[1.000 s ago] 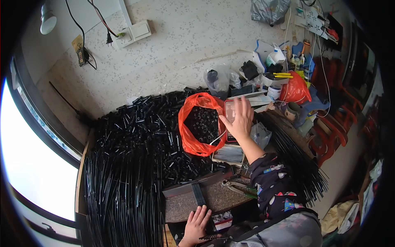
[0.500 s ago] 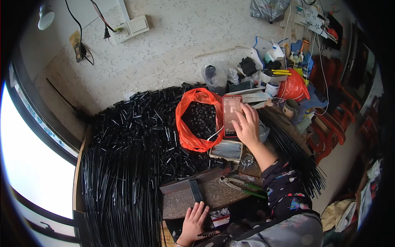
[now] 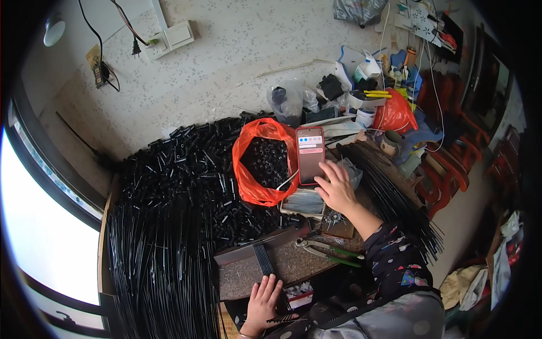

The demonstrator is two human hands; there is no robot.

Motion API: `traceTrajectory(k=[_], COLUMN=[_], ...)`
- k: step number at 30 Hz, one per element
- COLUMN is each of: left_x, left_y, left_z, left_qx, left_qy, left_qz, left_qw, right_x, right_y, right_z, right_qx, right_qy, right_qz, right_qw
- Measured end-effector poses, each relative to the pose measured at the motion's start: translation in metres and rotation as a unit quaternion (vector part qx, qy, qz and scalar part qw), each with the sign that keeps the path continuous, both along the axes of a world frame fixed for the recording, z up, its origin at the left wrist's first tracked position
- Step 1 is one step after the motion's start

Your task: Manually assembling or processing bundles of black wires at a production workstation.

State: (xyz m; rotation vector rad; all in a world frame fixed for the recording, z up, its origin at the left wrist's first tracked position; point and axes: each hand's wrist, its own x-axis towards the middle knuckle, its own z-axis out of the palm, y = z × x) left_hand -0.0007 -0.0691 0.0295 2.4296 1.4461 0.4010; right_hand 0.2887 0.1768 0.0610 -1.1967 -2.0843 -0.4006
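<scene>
My right hand [image 3: 337, 188] is at the lower right edge of a smartphone [image 3: 310, 164] in a red case, fingers spread; whether a fingertip touches the screen I cannot tell. The phone leans upright beside a red plastic bag [image 3: 243, 186] full of small black parts. At the table's front edge my left hand [image 3: 263, 300] lies with fingers stretched out against a small row of thin black rods [image 3: 263, 257]. Those rods run across a dark metal strip [image 3: 237, 253]. Part of the left palm's underside is hidden.
Pincers with green handles [image 3: 327, 248] lie right of the rods. A box of thin grey pins [image 3: 304, 202] stands below the phone. Black tubes [image 3: 175, 164] are heaped at left, above long black rods [image 3: 164, 260]. More rods [image 3: 384, 192] lie at right.
The phone's screen now shows a panel with round icons and light bars. My right hand has slid down from the screen's middle to its lower edge. The view has shifted slightly.
</scene>
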Motion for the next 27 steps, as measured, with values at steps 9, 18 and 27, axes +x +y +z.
traceTrajectory(k=[9,18,27], left_x=[-0.001,-0.003,0.005], left_y=[0.001,-0.003,-0.002], left_z=[0.000,0.002,0.008], left_qx=[-0.003,0.005,-0.005], left_qy=[-0.001,-0.005,-0.002], left_qz=[0.000,0.006,0.000], left_qw=[1.000,1.000,1.000], right_x=[-0.005,-0.069,-0.085], right_y=[0.003,0.060,0.076], right_z=[-0.006,0.005,0.020], right_qx=[-0.021,0.001,-0.096], right_qy=[-0.045,0.383,0.397], right_qz=[-0.024,-0.181,-0.327], right_qw=[0.998,0.906,0.852])
